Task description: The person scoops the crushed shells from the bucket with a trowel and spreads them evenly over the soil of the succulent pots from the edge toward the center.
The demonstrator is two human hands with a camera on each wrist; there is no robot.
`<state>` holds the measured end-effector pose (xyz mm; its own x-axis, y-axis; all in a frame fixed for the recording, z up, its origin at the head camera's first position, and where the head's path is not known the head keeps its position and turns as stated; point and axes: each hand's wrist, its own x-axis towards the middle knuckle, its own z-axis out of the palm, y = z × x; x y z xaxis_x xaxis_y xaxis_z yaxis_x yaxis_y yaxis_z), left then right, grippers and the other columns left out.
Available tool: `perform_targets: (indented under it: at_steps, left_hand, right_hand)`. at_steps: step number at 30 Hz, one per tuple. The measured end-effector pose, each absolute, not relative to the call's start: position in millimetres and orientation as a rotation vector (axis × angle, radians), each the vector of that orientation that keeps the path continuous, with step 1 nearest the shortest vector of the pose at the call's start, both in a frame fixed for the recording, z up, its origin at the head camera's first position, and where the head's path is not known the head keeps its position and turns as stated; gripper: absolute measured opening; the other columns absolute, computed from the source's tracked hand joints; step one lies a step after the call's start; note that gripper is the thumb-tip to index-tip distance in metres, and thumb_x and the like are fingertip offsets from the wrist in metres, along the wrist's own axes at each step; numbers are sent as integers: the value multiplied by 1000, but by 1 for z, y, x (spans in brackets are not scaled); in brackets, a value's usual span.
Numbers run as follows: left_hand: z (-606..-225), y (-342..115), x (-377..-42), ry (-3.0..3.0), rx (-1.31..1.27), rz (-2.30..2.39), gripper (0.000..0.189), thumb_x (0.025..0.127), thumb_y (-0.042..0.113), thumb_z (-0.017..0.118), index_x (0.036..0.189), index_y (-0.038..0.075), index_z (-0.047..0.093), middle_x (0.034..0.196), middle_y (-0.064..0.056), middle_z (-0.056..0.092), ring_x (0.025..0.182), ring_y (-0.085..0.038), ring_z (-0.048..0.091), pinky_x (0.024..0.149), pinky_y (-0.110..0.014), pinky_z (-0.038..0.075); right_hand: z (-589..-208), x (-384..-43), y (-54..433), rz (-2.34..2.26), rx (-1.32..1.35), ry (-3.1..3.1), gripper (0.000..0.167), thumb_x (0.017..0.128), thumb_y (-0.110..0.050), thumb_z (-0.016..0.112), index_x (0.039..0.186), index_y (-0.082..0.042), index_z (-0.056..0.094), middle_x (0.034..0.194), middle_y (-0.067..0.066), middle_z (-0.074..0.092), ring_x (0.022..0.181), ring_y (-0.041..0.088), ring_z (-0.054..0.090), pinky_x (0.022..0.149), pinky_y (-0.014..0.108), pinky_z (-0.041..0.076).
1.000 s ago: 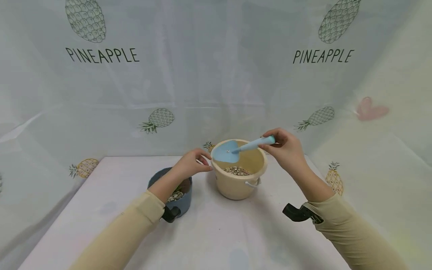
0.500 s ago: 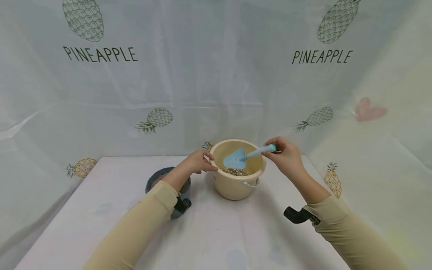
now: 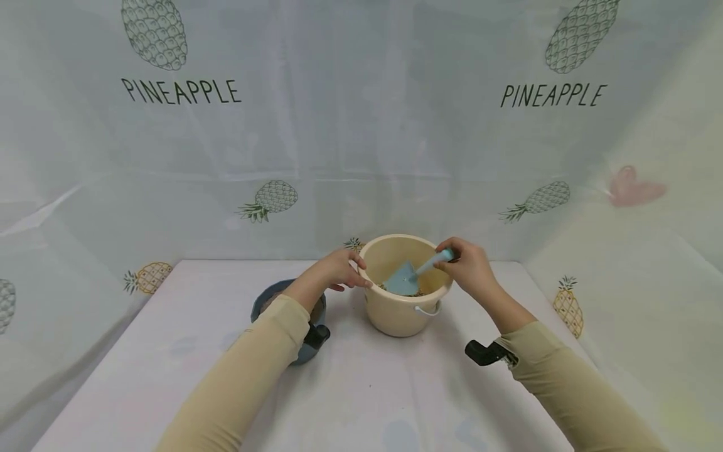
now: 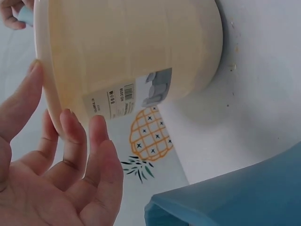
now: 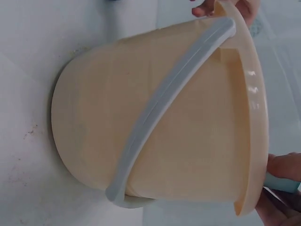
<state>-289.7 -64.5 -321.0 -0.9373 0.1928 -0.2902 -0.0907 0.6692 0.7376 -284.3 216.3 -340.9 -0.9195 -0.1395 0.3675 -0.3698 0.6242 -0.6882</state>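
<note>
A cream bucket [image 3: 395, 317] stands upright near the back of the table. My left hand [image 3: 337, 270] holds the left side of its rim; in the left wrist view the thumb lies on the rim and several fingers curl under it. My right hand [image 3: 470, 269] grips the handle end of a light blue hand shovel [image 3: 402, 280] at the right side of the rim. The shovel's blade is down inside the bucket, its tip at the gravel [image 3: 419, 294], which is mostly hidden behind the blade and front wall.
A blue-grey pot [image 3: 307, 356] stands left of the bucket, partly covered by my left forearm. The bucket's grey carrying handle [image 5: 162, 101] hangs down its outer side. Behind the table hangs a pineapple-print curtain [image 3: 361, 125].
The shovel has gone from above the bucket's rim down into it, its blade now at the gravel. My right hand has lowered with it. My left hand has moved onto the rim.
</note>
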Motion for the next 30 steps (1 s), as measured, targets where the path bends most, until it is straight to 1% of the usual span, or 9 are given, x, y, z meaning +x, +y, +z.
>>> perform_targets:
  at_steps: [4,8,11,14,18,23,30]
  left_hand:
    - [-321,-63,-290,2520,77,1166,42,82,18,82,117,11,60,97,-6,66,88,-23,63,76,-39,53]
    - [-322,-62,-289,2515,66,1163,41,82,18,81,116,12,60,98,-6,66,90,-23,63,76,-38,53]
    - [-322,-61,-289,2518,66,1158,40,82,19,81,115,12,60,97,-5,66,90,-23,63,76,-38,53]
    - [-322,-61,-290,2516,77,1157,43,82,19,81,118,10,60,96,-5,67,90,-23,63,76,-38,53]
    - [-323,-61,-291,2516,79,1160,43,83,19,81,120,10,60,96,-5,67,90,-23,62,76,-38,53]
    - [-324,-64,-292,2519,79,1165,40,83,19,81,116,11,60,96,-5,67,89,-22,63,75,-37,53]
    - [-325,-67,-290,2512,93,1190,48,82,18,81,123,8,59,96,-6,67,89,-23,62,76,-38,54]
  right_hand:
    - [-343,-288,213,1149,395,-2597,25,85,2,74,108,3,66,99,18,65,86,29,62,71,37,53]
    - [-347,-292,207,1098,420,-2625,24,84,3,74,106,2,67,96,16,65,82,27,61,70,36,52]
    - [-350,-293,206,1060,437,-2633,22,82,3,75,103,1,67,96,15,65,81,26,60,70,36,51]
    - [-351,-293,207,1029,453,-2627,20,80,4,77,98,-1,68,96,14,64,81,26,58,69,37,50]
    - [-351,-294,209,1016,524,-2643,19,78,2,79,93,-3,69,94,13,65,80,25,57,69,37,49]
    - [-349,-296,211,1030,600,-2667,20,76,3,81,89,-5,69,90,11,67,79,24,58,70,38,50]
    - [-352,-296,209,1041,670,-2686,21,74,5,82,87,-5,69,88,8,67,78,22,59,68,35,51]
